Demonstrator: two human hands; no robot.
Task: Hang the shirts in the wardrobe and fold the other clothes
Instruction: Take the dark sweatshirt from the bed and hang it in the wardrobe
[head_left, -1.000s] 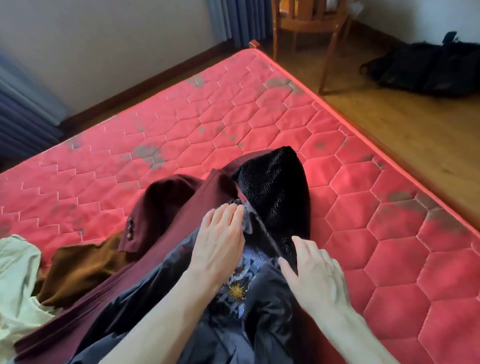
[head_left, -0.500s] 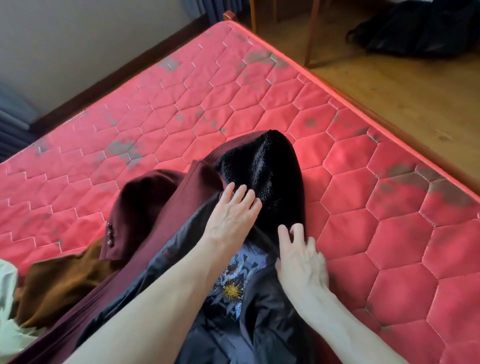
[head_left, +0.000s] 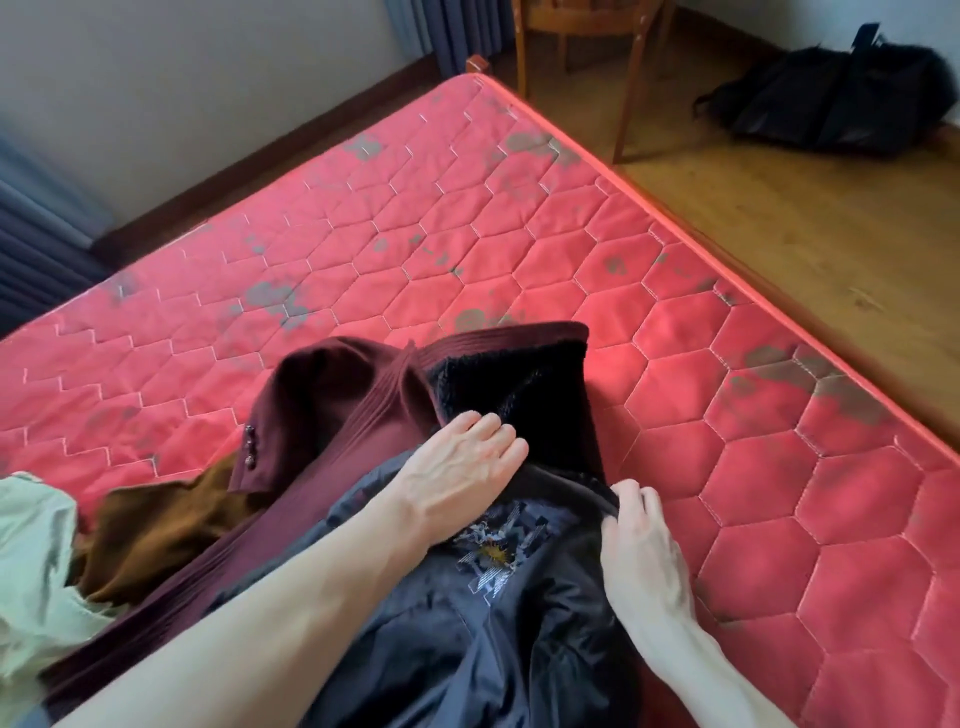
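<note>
— What's she working on there?

— A dark navy garment (head_left: 436, 644) with a printed emblem (head_left: 493, 556), spread over a maroon coat (head_left: 337, 405) on the red quilted mattress (head_left: 519, 244). The coat's black fleecy lining (head_left: 519, 405) is turned outward at the far end.

— And the hands?

— The left hand (head_left: 457, 467) lies flat, fingers straight and together, pressing where the navy cloth meets the black lining. The right hand (head_left: 639, 535) is at the navy garment's right edge, fingers curled over a fold of it, pinching the cloth.

— Anything else in the pile?

— A brown garment (head_left: 156, 530) pokes out from under the maroon coat on the left, and beside that a pale green one (head_left: 36, 561) at the frame's edge. The coat has small buttons (head_left: 250, 447) showing on a cuff.

— Beyond the bed?

— A wooden chair (head_left: 582, 31) stands on the wooden floor (head_left: 779, 208) just past the mattress's far corner, and a black bag (head_left: 831, 98) lies on the floor well apart to the right. Blue curtains (head_left: 452, 31) hang against the wall.
</note>
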